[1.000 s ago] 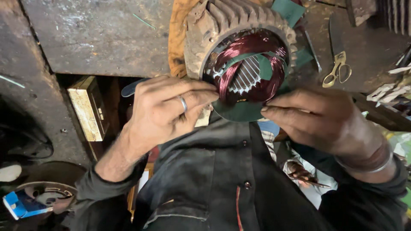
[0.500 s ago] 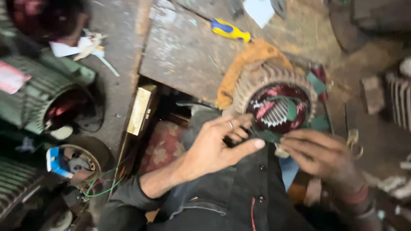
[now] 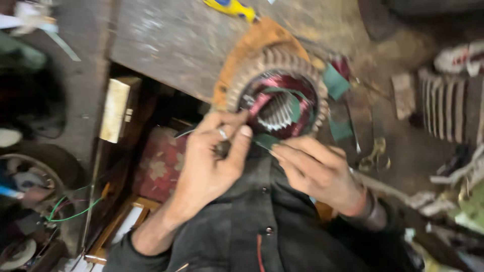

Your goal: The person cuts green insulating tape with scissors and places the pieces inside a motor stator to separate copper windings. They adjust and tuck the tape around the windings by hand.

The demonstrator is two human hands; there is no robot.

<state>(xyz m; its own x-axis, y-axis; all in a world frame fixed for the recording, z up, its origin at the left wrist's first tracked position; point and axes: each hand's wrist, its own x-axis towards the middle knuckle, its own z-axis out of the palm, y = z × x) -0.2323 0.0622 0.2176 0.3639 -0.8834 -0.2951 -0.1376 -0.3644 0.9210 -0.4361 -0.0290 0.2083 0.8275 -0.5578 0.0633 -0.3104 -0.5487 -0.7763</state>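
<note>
The motor stator point(image 3: 278, 95), a ribbed grey housing with dark red copper windings, sits at the near edge of the wooden workbench point(image 3: 166, 40), against the person's lap. The step in hand appears to be fitting green insulation paper point(image 3: 265, 141) at the lower rim of the bore. The left hand point(image 3: 212, 161), ring on one finger, is curled with fingertips pinched against the rim beside the paper; whether it grips anything cannot be told through the blur. The right hand point(image 3: 317, 171) is closed on the paper's edge, fingers pointing towards the bore. The next move likely calls for steady seating of the paper between the windings without creasing.

Against the frame half a second earlier, the view has closed in on the stator; the yellow-handled screwdriver point(image 3: 232, 7) now lies at the top edge. The hands hold the same positions.
</note>
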